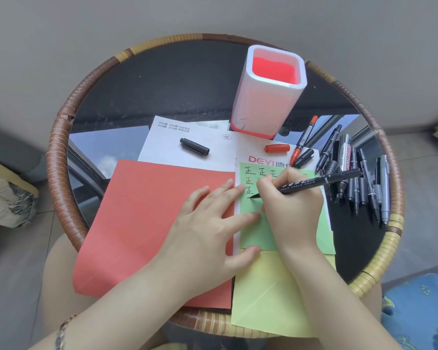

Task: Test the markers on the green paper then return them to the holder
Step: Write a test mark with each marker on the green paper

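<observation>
My right hand (pixel 291 205) grips a black marker (pixel 319 183) with its tip touching the green paper (pixel 258 233), which carries several written characters near its top edge. My left hand (pixel 210 223) lies flat with straight fingers, pressing the red paper (pixel 142 223) and the left edge of the green paper. The white holder with a red inside (pixel 266 102) stands upright behind the papers and looks empty. A black cap (pixel 194 146) and a red cap (pixel 277 148) lie on the white sheet (pixel 162 142). An uncapped red marker (pixel 302 142) lies near the holder.
Several black and grey markers (pixel 359 183) lie in a pile at the right of the round rattan-rimmed glass table (pixel 61 137). A yellow-green paper (pixel 268 299) overhangs the near edge. My knees show below the table.
</observation>
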`<state>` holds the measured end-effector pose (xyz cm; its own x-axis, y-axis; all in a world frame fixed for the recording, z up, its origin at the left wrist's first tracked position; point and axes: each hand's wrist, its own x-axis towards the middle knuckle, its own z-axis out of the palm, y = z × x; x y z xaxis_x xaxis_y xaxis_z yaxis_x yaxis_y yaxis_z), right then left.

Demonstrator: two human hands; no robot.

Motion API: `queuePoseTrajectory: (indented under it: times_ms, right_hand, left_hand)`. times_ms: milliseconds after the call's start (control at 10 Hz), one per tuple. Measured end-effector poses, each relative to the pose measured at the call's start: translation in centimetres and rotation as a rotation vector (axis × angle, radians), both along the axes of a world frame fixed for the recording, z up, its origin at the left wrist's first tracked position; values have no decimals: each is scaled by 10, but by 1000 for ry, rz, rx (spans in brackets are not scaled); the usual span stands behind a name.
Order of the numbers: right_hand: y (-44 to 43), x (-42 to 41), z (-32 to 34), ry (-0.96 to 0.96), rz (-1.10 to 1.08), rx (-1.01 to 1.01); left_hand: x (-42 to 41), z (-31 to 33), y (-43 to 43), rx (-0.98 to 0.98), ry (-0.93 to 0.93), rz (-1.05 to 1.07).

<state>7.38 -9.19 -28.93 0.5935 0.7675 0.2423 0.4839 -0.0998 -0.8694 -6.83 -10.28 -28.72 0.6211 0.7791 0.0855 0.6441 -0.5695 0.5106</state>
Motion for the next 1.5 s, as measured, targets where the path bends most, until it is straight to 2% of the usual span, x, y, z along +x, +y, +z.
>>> queuePoseTrajectory:
  times_ms: [200,500,800,900,1100,1500]
  right_hand:
    - [0,1,2,58,4,17]
    - [-2,-1,2,2,46,18]
    - [-1,-1,2,24,15,18]
    - [-1,0,3,81,39,8]
    - [-2,-1,1,9,57,23]
    - [-4,-2,4,8,33,5]
  left_hand:
    - [0,0,0,-1,-9,2]
    - [0,1,0,-7,5,3]
    - [0,1,0,2,-1,4]
    - [0,1,0,5,-4,6]
    - [0,0,0,0,-3,8]
    - [0,-1,0,-2,-9,8]
